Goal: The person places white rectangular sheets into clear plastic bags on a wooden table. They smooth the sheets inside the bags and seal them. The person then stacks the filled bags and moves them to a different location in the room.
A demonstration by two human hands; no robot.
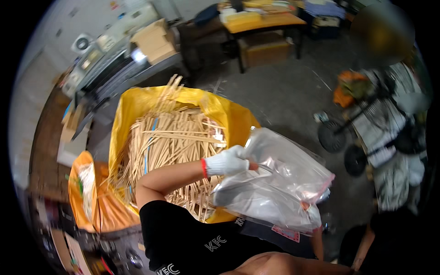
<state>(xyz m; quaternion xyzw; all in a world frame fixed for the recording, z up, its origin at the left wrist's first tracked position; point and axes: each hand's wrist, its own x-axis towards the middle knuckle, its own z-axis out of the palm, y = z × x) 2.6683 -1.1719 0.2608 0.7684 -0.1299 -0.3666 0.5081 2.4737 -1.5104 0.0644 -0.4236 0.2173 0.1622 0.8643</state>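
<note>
A large clear plastic bag (286, 172) hangs in front of me at the right of a yellow sack. My left hand (229, 161), in a white glove with a red cuff and bare fingertips, pinches the bag's folded film near its left side. My right hand (313, 216), also gloved, is at the bag's lower right corner, partly covered by the film; its fingertips press on the plastic. The yellow sack (238, 117) stands open, filled with many thin tan strips (176, 130), some sticking up over its far rim. I cannot make out anything inside the clear bag.
An orange sack (103, 215) leans at the left of the yellow one. Beyond stand a machine bench with a cardboard box (155, 41) and a wooden table (266, 23). At right are a black wheeled stand (332, 136) and piled sacks (392, 181). Another person's forearm (364, 247) shows lower right.
</note>
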